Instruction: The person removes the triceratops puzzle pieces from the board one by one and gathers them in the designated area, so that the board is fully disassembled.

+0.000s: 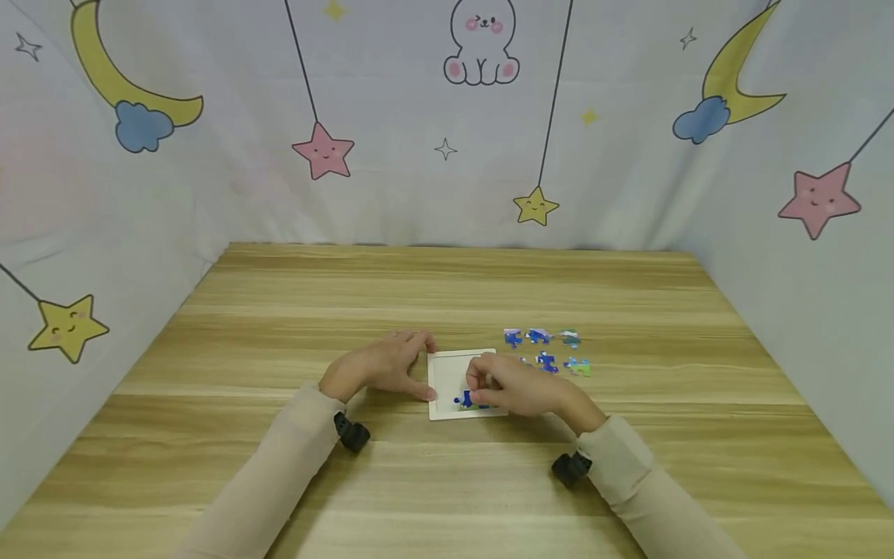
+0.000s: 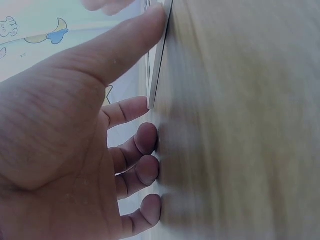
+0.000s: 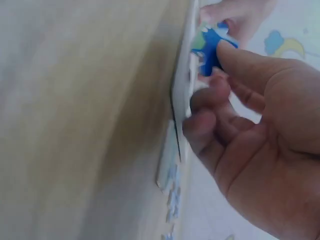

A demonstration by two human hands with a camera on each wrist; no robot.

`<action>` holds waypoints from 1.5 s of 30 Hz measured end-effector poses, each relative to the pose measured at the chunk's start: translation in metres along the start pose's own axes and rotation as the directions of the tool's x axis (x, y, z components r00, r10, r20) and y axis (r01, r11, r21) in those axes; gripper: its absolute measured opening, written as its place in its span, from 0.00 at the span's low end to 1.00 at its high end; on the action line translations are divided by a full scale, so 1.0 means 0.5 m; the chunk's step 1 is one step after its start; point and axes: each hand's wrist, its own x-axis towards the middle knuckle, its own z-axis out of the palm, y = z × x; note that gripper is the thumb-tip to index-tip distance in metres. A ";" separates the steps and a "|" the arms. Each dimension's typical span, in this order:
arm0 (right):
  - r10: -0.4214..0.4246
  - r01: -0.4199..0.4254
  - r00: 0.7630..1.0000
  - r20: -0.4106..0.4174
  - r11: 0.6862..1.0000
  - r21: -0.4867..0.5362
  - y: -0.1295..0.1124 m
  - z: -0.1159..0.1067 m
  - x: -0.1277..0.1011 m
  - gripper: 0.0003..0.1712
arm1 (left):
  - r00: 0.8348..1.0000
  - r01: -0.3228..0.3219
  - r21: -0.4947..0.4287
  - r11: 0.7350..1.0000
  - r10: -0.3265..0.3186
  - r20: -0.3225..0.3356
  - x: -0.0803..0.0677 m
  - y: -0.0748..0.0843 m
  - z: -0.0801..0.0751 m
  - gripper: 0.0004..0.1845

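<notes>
A shallow white puzzle tray (image 1: pixel 447 373) lies on the table in front of me. Along its left side rests my left hand (image 1: pixel 384 363). The left thumb (image 2: pixel 135 42) presses straight on the tray's rim, and the index fingertip touches its far-left corner; the other fingertips are on the table. Over the tray's right part, my right hand (image 1: pixel 520 384) pinches a blue puzzle piece (image 3: pixel 212 49) with green and white patches between thumb and index finger. In the head view, the blue piece (image 1: pixel 466 399) shows at the tray's near side, partly covered by that hand.
Loose jigsaw pieces lie in two rough rows right of the tray, among them a blue one (image 1: pixel 547 362), a green one (image 1: pixel 580 366) and a pale one (image 1: pixel 570 338). My right forearm partly blocks the nearer row. A patterned curtain (image 1: pixel 447 171) surrounds the wooden table (image 1: pixel 314 295).
</notes>
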 end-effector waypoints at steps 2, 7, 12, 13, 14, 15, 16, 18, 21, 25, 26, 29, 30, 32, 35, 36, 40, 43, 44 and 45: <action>0.008 -0.009 1.000 0.021 0.999 0.036 0.002 -0.012 -0.005 0.05 | 1.000 -0.002 0.001 1.000 0.002 -0.002 -0.001 0.000 0.001 0.36; 0.037 -0.037 0.999 0.022 0.999 0.002 0.011 -0.060 -0.030 0.05 | 1.000 -0.004 0.005 1.000 0.004 -0.004 -0.002 0.000 0.002 0.37; 0.097 -0.097 0.995 0.039 0.995 -0.012 0.035 -0.111 -0.067 0.05 | 1.000 -0.018 0.003 1.000 0.018 -0.010 -0.001 -0.001 0.002 0.37; 0.116 -0.116 0.992 0.050 0.993 -0.003 0.040 -0.120 -0.075 0.05 | 1.000 -0.019 0.003 1.000 0.019 -0.011 -0.001 -0.001 0.001 0.37; 0.133 -0.134 0.989 0.065 0.991 0.009 0.045 -0.127 -0.083 0.05 | 1.000 -0.021 0.003 1.000 0.021 -0.011 -0.001 -0.001 0.001 0.37; 0.152 -0.153 0.985 0.079 0.988 0.006 0.050 -0.133 -0.090 0.05 | 1.000 -0.023 0.003 1.000 0.023 -0.010 -0.002 -0.001 0.001 0.37; 0.168 -0.169 0.982 0.091 0.986 0.002 0.053 -0.138 -0.096 0.05 | 1.000 -0.021 0.001 1.000 0.021 -0.008 -0.002 -0.001 0.000 0.38; 0.203 -0.202 0.973 0.111 0.979 -0.018 0.058 -0.144 -0.105 0.06 | 1.000 -0.020 0.000 1.000 0.020 -0.004 -0.004 0.000 0.000 0.38; 0.254 -0.252 0.958 0.134 0.967 -0.031 0.061 -0.147 -0.111 0.07 | 1.000 -0.020 -0.004 1.000 0.020 0.001 -0.004 0.000 0.000 0.38; 0.305 -0.301 0.943 0.135 0.952 -0.052 0.057 -0.146 -0.109 0.07 | 1.000 -0.021 -0.007 1.000 0.021 -0.003 -0.005 0.000 0.001 0.38; 0.314 -0.307 0.941 0.126 0.949 -0.069 0.056 -0.145 -0.109 0.07 | 1.000 -0.021 -0.006 1.000 0.021 -0.004 -0.005 0.000 0.001 0.38; 0.312 -0.301 0.946 0.082 0.945 -0.124 0.051 -0.136 -0.102 0.06 | 1.000 -0.018 -0.004 1.000 0.018 -0.003 -0.005 0.001 0.001 0.38; 0.297 -0.287 0.953 0.064 0.948 -0.137 0.048 -0.130 -0.098 0.06 | 1.000 -0.019 -0.004 1.000 0.019 -0.002 -0.005 0.001 0.001 0.38; 0.247 -0.238 0.968 0.031 0.955 -0.179 0.037 -0.112 -0.084 0.06 | 1.000 -0.021 -0.003 1.000 0.021 -0.002 -0.006 0.003 0.000 0.38; 0.169 -0.163 0.985 0.017 0.967 -0.197 0.014 -0.072 -0.056 0.15 | 1.000 -0.022 -0.004 1.000 0.022 0.000 -0.005 0.005 0.000 0.38; 0.154 -0.147 0.988 0.019 0.968 -0.206 0.006 -0.059 -0.048 0.17 | 1.000 -0.022 -0.004 1.000 0.022 0.001 -0.005 0.006 0.000 0.38; 0.141 -0.134 0.990 0.007 0.958 -0.253 -0.011 -0.022 -0.029 0.22 | 1.000 -0.015 -0.012 1.000 0.015 0.001 -0.004 0.009 0.000 0.38; 0.146 -0.145 0.989 -0.015 0.948 -0.284 -0.013 -0.016 -0.024 0.21 | 1.000 -0.012 -0.012 1.000 0.013 0.002 -0.006 0.010 -0.002 0.38; 0.149 -0.149 0.989 -0.023 0.949 -0.279 -0.012 -0.016 -0.022 0.20 | 1.000 -0.012 -0.011 1.000 0.012 0.002 -0.006 0.010 -0.003 0.38; 0.143 -0.145 0.989 -0.025 0.955 -0.260 -0.011 -0.017 -0.021 0.18 | 1.000 -0.011 -0.008 1.000 0.012 0.002 -0.007 0.009 -0.003 0.38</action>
